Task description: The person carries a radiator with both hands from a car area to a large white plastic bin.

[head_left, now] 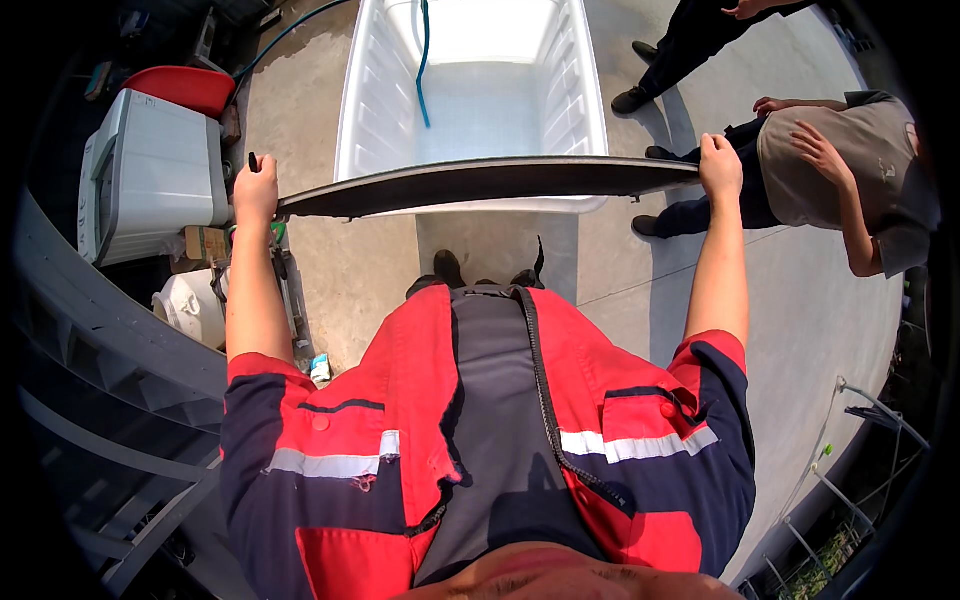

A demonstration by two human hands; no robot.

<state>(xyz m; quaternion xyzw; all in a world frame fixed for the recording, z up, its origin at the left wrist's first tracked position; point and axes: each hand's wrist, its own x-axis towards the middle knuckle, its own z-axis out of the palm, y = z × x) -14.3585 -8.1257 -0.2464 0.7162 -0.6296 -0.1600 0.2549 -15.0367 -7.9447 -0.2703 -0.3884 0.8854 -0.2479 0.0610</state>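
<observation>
Stretched between my hands is a long, thin dark panel (pixel 480 186), seen nearly edge-on and slightly bowed. My left hand (pixel 256 190) is closed around its left end, and a short black tip pokes up above the fist; I cannot tell what it is. At the other end my right hand (pixel 720 167) grips the panel's right edge. Beyond it stands a large white plastic tub (pixel 372 110), whose near rim the panel overlaps in view. A dark green hose (pixel 422 85) hangs down into the tub, which seems to hold shallow clear water.
A white washing machine (pixel 165 165) stands at the left, with a red basin (pixel 185 90) behind it and a white bucket (pixel 192 308) nearer me. To the right a person (pixel 830 170) stands close to the panel; another person's legs (pixel 680 50) show farther off. A metal frame (pixel 870 400) stands at lower right.
</observation>
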